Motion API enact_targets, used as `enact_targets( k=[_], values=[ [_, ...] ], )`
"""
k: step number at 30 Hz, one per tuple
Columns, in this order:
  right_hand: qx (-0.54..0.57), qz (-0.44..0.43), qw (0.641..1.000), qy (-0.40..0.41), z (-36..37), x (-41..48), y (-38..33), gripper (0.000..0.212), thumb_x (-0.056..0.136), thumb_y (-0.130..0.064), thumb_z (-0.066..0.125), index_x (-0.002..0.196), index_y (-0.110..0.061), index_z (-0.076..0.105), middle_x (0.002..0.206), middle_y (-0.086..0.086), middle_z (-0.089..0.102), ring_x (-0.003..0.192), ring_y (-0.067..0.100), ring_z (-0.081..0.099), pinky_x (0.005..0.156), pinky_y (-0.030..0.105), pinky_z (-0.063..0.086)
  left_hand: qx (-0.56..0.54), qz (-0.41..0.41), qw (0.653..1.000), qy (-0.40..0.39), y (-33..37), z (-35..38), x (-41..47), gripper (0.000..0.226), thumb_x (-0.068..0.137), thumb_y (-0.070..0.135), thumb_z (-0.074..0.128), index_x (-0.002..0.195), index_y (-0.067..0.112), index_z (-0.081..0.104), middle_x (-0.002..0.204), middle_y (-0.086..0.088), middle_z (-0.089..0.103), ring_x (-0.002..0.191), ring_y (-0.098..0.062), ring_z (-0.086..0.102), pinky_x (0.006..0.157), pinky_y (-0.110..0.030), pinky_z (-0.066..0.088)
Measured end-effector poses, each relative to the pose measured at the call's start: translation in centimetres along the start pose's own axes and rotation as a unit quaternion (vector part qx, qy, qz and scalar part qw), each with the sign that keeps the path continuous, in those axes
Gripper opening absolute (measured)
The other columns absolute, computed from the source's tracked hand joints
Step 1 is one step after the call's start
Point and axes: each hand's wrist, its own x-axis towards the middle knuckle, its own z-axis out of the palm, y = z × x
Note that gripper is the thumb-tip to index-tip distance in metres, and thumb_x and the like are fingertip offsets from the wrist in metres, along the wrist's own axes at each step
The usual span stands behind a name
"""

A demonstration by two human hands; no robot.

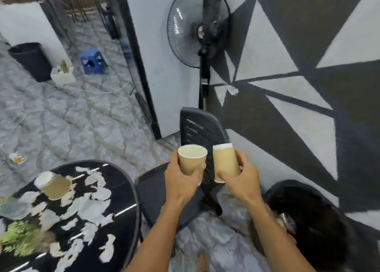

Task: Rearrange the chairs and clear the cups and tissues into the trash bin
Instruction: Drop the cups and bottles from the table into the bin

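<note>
Both bare forearms were stretched forward, side by side. The left hand cupped a paper cup from below, thumb curled across its near wall. The right hand gripped a second cup from its right side, forefinger across the lower wall, the other fingers apparently behind it.

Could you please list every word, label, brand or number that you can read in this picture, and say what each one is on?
No text can be read anywhere.
Fan hub badge: a reddish round mark, too blurred to read.
Fan pole panel: too small to read.
Left cup in the left hand, right cup in the right hand, third cup on the table: plain brown, no print visible.
</note>
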Motion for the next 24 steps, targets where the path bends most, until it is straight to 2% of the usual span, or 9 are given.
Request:
enact_targets(
  k=[2, 3, 7, 10, 13, 16, 19, 22, 24],
  values=[
    [-0.004, 0.044, 0.998, 0.047, -4.2, -1.0, 3.7, 0.088, 0.053, -0.047, 0.078, 0.135, -0.035, 0.047, 0.126, -0.010, 0.061, 0.113, 0.013, 0.057, 0.095, 0.042, 0.051, 0.008, 0.001, 0.998, -0.058, 0.8, 4.5, -1.6, 0.078, 0.068, 0.061, 0.077, 0.135, 0.037, 0.046, 0.124, 0.018, 0.059, 0.112, -0.008, 0.058, 0.091, -0.031, 0.053],
    [0.000, 0.063, 0.995, 0.073, -6.4, -1.6, 5.3, 0.089, 0.053, -0.047, 0.078, 0.136, -0.035, 0.047, 0.126, -0.010, 0.060, 0.113, 0.013, 0.057, 0.095, 0.042, 0.052, 0.011, 0.005, 0.996, -0.089, 1.3, 6.9, -2.4, 0.074, 0.070, 0.057, 0.078, 0.134, 0.037, 0.047, 0.123, 0.020, 0.058, 0.113, -0.007, 0.056, 0.091, -0.030, 0.051],
    [0.021, 0.149, 0.973, 0.174, -14.5, -3.8, 12.0, 0.088, 0.057, -0.031, 0.083, 0.137, -0.032, 0.048, 0.131, -0.007, 0.059, 0.116, 0.013, 0.057, 0.100, 0.042, 0.050, 0.035, 0.027, 0.977, -0.207, 3.6, 16.4, -5.7, 0.068, 0.077, 0.044, 0.082, 0.134, 0.035, 0.047, 0.111, 0.024, 0.051, 0.105, -0.007, 0.053, 0.083, -0.023, 0.043],
    [0.018, 0.204, 0.956, 0.212, -19.8, -4.8, 17.3, 0.086, 0.061, -0.024, 0.085, 0.138, -0.028, 0.048, 0.132, -0.004, 0.059, 0.117, 0.015, 0.056, 0.101, 0.038, 0.048, 0.054, 0.022, 0.960, -0.275, 4.6, 23.7, -8.0, 0.062, 0.076, 0.043, 0.083, 0.122, 0.041, 0.042, 0.108, 0.025, 0.051, 0.100, -0.007, 0.053, 0.080, -0.023, 0.044],
    [0.012, 0.248, 0.944, 0.216, -23.7, -4.7, 22.9, 0.082, 0.064, -0.022, 0.085, 0.138, -0.026, 0.048, 0.128, -0.004, 0.060, 0.111, 0.014, 0.057, 0.093, 0.031, 0.047, 0.072, -0.005, 0.950, -0.305, 3.9, 30.9, -9.6, 0.061, 0.072, 0.041, 0.085, 0.119, 0.041, 0.045, 0.112, 0.013, 0.058, 0.102, -0.012, 0.058, 0.083, -0.028, 0.049],
    [0.007, 0.290, 0.939, 0.185, -25.8, -3.0, 29.0, 0.083, 0.064, -0.024, 0.084, 0.138, -0.029, 0.046, 0.127, -0.005, 0.059, 0.109, 0.013, 0.055, 0.089, 0.028, 0.045, 0.087, -0.045, 0.946, -0.308, 1.9, 37.8, -10.8, 0.056, 0.073, 0.038, 0.085, 0.116, 0.038, 0.049, 0.109, 0.013, 0.060, 0.100, -0.012, 0.060, 0.081, -0.029, 0.049],
    [-0.012, 0.340, 0.929, 0.148, -26.0, -0.8, 35.4, 0.090, 0.061, -0.033, 0.083, 0.141, -0.034, 0.041, 0.129, -0.002, 0.056, 0.112, 0.017, 0.055, 0.089, 0.030, 0.047, 0.116, -0.100, 0.937, -0.314, -2.1, 43.8, -11.4, 0.058, 0.074, 0.039, 0.084, 0.117, 0.038, 0.046, 0.114, 0.009, 0.062, 0.101, -0.014, 0.059, 0.082, -0.032, 0.049],
    [-0.001, 0.371, 0.920, 0.127, -24.7, 1.5, 41.7, 0.086, 0.063, -0.027, 0.084, 0.140, -0.029, 0.046, 0.126, -0.001, 0.060, 0.106, 0.018, 0.058, 0.081, 0.027, 0.046, 0.158, -0.130, 0.931, -0.301, -7.0, 48.8, -11.3, 0.062, 0.074, 0.038, 0.084, 0.125, 0.027, 0.052, 0.113, 0.008, 0.062, 0.098, -0.013, 0.055, 0.081, -0.031, 0.044],
    [0.009, 0.390, 0.912, 0.124, -23.0, 2.8, 46.1, 0.080, 0.064, -0.023, 0.084, 0.136, -0.026, 0.049, 0.122, 0.000, 0.063, 0.103, 0.019, 0.060, 0.081, 0.029, 0.048, 0.184, -0.142, 0.926, -0.298, -10.6, 51.9, -11.0, 0.064, 0.074, 0.038, 0.084, 0.127, 0.022, 0.053, 0.111, 0.007, 0.060, 0.098, -0.015, 0.055, 0.080, -0.031, 0.044]
  ],
)
